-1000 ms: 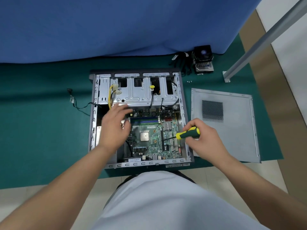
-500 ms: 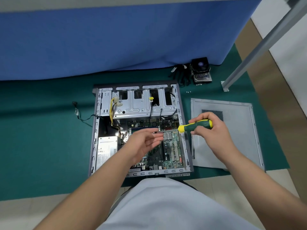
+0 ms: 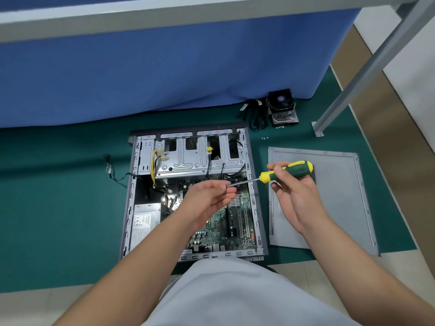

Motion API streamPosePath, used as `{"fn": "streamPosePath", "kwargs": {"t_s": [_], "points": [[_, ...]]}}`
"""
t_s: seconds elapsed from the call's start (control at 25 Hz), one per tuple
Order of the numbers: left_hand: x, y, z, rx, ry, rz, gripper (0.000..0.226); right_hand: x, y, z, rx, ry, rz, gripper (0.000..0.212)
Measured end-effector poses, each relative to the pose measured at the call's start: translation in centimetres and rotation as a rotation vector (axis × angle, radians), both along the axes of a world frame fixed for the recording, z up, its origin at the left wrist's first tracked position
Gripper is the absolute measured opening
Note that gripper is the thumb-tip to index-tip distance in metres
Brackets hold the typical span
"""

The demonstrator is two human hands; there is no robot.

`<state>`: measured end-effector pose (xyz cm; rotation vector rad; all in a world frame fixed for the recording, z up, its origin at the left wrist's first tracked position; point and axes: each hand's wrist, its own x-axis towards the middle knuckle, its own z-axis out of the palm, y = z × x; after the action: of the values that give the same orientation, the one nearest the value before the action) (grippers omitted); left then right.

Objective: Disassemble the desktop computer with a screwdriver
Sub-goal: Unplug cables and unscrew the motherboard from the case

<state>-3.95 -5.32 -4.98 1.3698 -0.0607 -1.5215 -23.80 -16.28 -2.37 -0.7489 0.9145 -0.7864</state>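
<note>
Above open case (image 3: 131,208), screwdriver (image 3: 286,171) between both hands' fingers (image 3: 226,188)

Green mat (image 3: 58,208) on floor; blue cloth (image 3: 164,74) behind.

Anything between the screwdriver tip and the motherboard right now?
Yes: the left hand. Its fingers pinch the metal shaft tip of the green-and-yellow-handled screwdriver, which the right hand holds level above the open grey computer case. That hand lies over the green motherboard.
</note>
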Motion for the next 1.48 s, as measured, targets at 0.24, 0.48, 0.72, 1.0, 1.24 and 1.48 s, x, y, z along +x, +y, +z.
{"fn": "streamPosePath", "kwargs": {"t_s": [0.24,0.48,0.72,1.0,1.24,1.48], "points": [[-0.1,-2.0,1.5,-0.029,-0.051,-0.014,0.014,-0.8,-5.7,2.5,-0.097,-0.201,-0.138,0.008],[-1.6,-4.6,2.5,-0.073,-0.042,-0.058,0.017,0.8,-7.2,1.9,-0.359,0.316,0.311,0.013],[-2.3,-6.8,3.2,-0.116,-0.095,-0.165,0.026,1.7,-7.0,0.0,-0.32,0.434,0.592,0.006],[-1.5,-8.5,2.5,-0.11,-0.068,-0.26,0.02,1.0,-9.1,-1.6,-0.287,0.428,0.704,0.005],[-0.7,-11.5,1.2,-0.1,-0.321,-0.251,0.013,1.5,-11.8,-4.3,-0.214,0.501,0.532,0.005],[6.2,-14.3,-1.9,-0.004,-1.469,-0.655,0.061,3.1,-19.7,-9.2,-0.104,0.801,0.277,0.008]]}}
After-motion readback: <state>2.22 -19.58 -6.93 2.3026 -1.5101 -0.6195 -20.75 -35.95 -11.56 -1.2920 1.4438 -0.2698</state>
